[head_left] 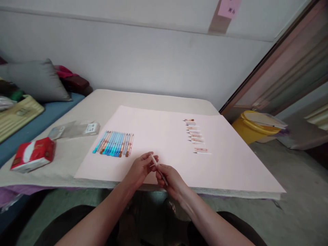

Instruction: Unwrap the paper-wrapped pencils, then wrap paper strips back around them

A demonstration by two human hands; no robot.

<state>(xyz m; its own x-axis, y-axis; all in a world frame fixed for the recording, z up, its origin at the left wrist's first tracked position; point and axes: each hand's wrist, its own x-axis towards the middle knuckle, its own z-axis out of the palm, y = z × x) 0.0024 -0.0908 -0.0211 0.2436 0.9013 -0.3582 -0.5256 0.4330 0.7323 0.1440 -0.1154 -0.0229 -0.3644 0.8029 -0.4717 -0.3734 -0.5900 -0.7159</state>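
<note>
Near the front edge of the pale pink sheet [166,136], both my hands come together on one slim pen [154,160], white at its upper end and darker toward its lower end. The fingers of my left hand [144,166] pinch its upper part. My right hand [172,178] is wrapped round the lower part and hides some of it. To the left, several pens [114,143] in blue, brown and grey lie side by side in a row. On the right, several pen barrels [201,150] and thin refills [202,153] with dark tips lie in a column.
A red and white tissue pack [34,153] and clear plastic packaging [77,130] lie on the table's left side. A blue bench with a grey cushion [33,80] adjoins it. On the floor at right stands a yellow bucket [248,128]. A white wall [153,58] is behind.
</note>
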